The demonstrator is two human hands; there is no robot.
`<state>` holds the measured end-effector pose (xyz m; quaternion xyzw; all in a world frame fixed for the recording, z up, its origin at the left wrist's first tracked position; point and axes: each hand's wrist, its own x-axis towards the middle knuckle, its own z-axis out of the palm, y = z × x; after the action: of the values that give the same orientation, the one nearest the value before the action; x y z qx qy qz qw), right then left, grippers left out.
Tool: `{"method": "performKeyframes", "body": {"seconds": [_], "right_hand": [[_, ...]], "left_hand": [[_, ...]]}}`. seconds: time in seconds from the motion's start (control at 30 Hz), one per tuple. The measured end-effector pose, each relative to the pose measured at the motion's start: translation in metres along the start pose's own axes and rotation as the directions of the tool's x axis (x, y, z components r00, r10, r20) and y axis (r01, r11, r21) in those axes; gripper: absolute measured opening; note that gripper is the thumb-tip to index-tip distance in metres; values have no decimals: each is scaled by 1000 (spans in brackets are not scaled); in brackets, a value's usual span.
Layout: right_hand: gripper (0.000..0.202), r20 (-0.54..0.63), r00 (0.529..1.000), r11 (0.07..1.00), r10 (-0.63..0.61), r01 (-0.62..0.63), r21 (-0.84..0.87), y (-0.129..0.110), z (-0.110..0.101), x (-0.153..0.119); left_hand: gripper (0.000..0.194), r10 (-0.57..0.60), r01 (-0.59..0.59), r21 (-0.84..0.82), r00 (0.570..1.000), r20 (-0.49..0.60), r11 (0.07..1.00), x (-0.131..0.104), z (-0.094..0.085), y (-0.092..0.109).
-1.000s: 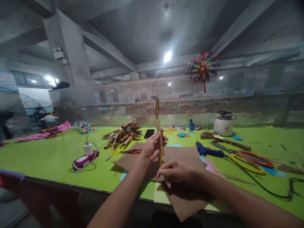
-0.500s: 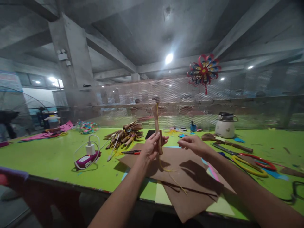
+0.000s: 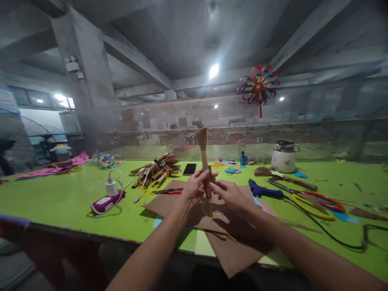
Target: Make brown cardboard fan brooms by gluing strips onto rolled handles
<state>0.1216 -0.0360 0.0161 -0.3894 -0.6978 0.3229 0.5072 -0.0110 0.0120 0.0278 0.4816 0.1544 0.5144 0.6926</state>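
Note:
Upright above the table is a small brown paper broom, a rolled tube with a fringed, fanned top. My left hand is closed around its tube. The fingertips of my right hand pinch the lower part of the tube from the right. Yellow string trails from the bottom end, and a strand also runs beside the fringe. Below both hands lie brown paper sheets, with coloured paper partly covered under them.
Similar brown rolls are piled at the back left, near a phone. A purple power strip sits left. Red-handled pliers lie by the sheets. To the right are a blue glue gun, large scissors and a white jug.
My right hand has moved left and now touches the tube. The broom has turned so its fringe looks wider. The view has shifted slightly, and the glue gun shows more fully.

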Motion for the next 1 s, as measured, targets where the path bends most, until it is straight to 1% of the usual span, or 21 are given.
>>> {"method": "performKeyframes", "body": {"seconds": [0.07, 0.13, 0.3, 0.4, 0.53, 0.63, 0.8, 0.9, 1.0], "right_hand": [[31, -14, 1000, 998, -5, 6, 62, 2, 2, 1], [30, -23, 1000, 996, -8, 10, 90, 4, 4, 1], [22, -47, 999, 999, -19, 21, 43, 11, 7, 2], [20, -57, 998, 1000, -14, 15, 11, 12, 6, 1], [24, -81, 997, 1000, -3, 1, -20, 9, 5, -1], [28, -94, 995, 1000, 21, -19, 16, 10, 4, -1], [30, -99, 994, 998, 55, -51, 49, 17, 3, 2], [29, -109, 991, 996, 73, -65, 68, 17, 3, 2], [26, -122, 991, 997, 62, -56, 52, 13, 2, 1]], "left_hand": [[24, -23, 23, -2, 1000, 8, 1000, 0, 2, -4], [25, -38, 38, -11, 999, 11, 999, 1, 3, -8], [28, -26, 26, -9, 999, -19, 1000, 1, 5, -14], [27, -24, 23, -12, 999, -36, 1000, 0, 6, -15], [19, -45, 45, -21, 999, -5, 999, -1, 4, -13], [15, -49, 49, 6, 998, 31, 999, -2, 2, -10], [16, -110, 103, 101, 992, 58, 989, -1, -2, -6], [18, -122, 114, 90, 989, 80, 989, 0, -2, -6], [19, -149, 146, 58, 987, 52, 988, 3, -4, -7]]}}
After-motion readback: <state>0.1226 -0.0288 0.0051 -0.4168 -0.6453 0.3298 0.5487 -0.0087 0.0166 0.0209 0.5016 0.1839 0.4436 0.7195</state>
